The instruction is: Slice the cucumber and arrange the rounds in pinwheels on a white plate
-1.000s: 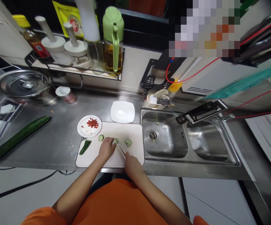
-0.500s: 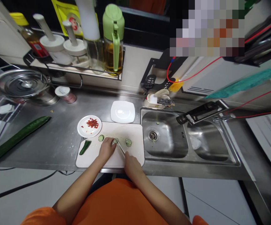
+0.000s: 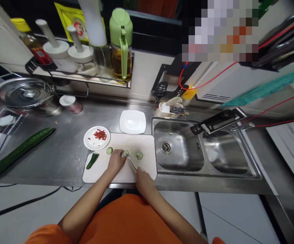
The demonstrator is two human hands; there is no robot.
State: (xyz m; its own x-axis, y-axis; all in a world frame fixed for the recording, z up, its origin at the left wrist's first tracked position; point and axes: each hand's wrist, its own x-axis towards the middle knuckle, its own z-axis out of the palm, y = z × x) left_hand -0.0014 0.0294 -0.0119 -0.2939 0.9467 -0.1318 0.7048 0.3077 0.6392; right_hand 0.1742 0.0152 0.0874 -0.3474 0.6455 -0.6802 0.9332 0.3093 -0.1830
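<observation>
On the white cutting board (image 3: 121,174), my left hand (image 3: 116,161) has its closed fingertips on a small round cucumber slice (image 3: 125,153). My right hand (image 3: 144,180) grips a knife (image 3: 132,164), its handle covered by the fingers. The thin blade slants up and left, with its tip at the slice under my left fingers. Several thin cucumber slices (image 3: 139,155) overlap on the board's right half. Another cucumber round (image 3: 109,150) lies just left of my left hand, and a dark green cucumber chunk (image 3: 92,161) rests near the board's left edge.
A round plate of chopped red pieces (image 3: 100,135) overlaps the board's upper left corner. Behind the board is a white square plate (image 3: 133,122). A long cucumber (image 3: 19,152) lies at left; the double sink (image 3: 178,144) adjoins at right. A condiment rack (image 3: 91,81) hangs above.
The knife's handle end and my right hand have shifted very slightly down and right. My left hand stays at the same slice; the view has moved a little.
</observation>
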